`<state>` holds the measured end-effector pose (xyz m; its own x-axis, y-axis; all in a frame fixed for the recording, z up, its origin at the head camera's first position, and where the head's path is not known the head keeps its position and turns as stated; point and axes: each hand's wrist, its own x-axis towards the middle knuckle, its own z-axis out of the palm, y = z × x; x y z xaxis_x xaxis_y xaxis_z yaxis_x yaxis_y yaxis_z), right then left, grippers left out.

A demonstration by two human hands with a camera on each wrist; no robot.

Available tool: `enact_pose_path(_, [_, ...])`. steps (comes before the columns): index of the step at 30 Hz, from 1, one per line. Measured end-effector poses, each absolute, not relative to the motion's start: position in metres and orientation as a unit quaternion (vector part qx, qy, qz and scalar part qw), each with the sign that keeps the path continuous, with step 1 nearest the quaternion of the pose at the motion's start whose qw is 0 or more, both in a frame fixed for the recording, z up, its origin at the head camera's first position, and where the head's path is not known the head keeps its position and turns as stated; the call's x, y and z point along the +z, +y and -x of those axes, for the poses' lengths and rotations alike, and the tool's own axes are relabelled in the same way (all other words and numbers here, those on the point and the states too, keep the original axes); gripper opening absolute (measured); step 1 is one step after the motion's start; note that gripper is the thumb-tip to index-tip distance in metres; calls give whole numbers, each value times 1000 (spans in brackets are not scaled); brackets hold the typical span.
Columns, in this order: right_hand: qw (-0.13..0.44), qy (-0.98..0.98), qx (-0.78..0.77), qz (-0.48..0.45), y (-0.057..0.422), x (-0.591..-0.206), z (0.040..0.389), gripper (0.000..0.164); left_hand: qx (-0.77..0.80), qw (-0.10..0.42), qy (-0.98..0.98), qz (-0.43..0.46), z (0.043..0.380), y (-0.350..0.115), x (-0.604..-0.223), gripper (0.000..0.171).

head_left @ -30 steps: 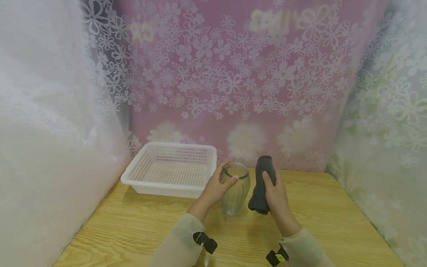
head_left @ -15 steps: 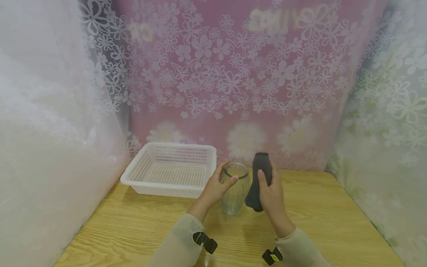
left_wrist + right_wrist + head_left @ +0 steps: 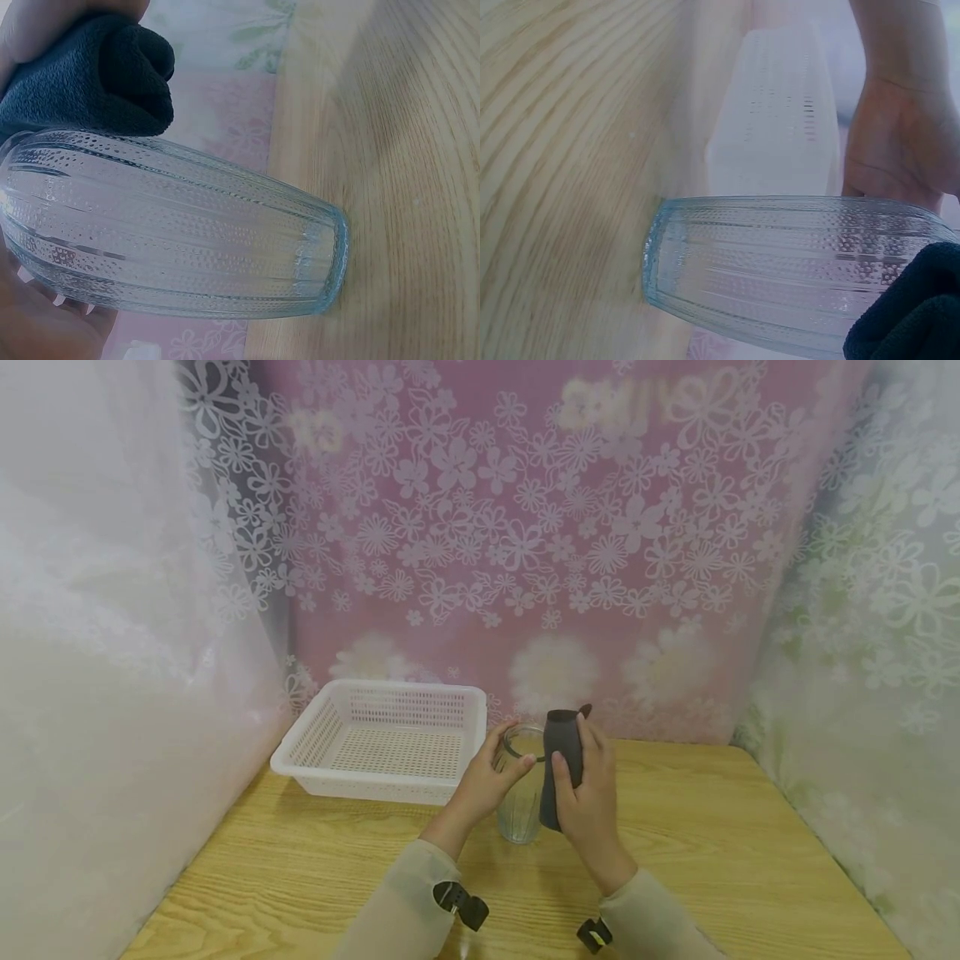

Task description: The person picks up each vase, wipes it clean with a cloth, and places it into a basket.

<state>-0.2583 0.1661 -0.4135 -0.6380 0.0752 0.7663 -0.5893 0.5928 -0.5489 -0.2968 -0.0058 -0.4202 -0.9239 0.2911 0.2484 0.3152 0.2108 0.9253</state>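
A clear ribbed glass vase [image 3: 519, 810] stands upright on the wooden table, its round mouth facing up. My left hand [image 3: 480, 782] grips it near the rim, thumb on the near side. A dark grey cloth [image 3: 558, 772], folded into a thick roll, is held in my right hand [image 3: 595, 810] with the thumb along its front. In the left wrist view the cloth [image 3: 82, 86] lies close along the upper side of the vase [image 3: 180, 225]. The right wrist view shows the cloth [image 3: 911, 319] overlapping the vase's wall near the top. The cloth hides part of the vase's right side.
A white perforated plastic basket [image 3: 390, 787] sits left of the vase, just behind my left hand. Flowered plastic sheets [image 3: 510, 527] hang at the back and both sides of the wooden table [image 3: 300, 877].
My right hand has moved left with the cloth, from beside the vase to its right side. The cloth has turned in the hand's grip. My left hand and the vase have stayed put.
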Motion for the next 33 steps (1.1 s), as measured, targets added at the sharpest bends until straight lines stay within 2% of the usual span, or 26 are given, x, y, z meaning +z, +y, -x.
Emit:
enact_pose_path(13, [387,-811,404,-170,156,-416,264,60,-596,15,-778,197,298,-6,-421,69])
enact_pose_path(24, [415,-808,386,-163,154,-419,268,59,-602,8,-773,202,298,-6,-420,67])
enact_pose_path(33, [391,-803,430,-133,155,-423,268,57,-597,9,-778,198,297,-6,-420,68])
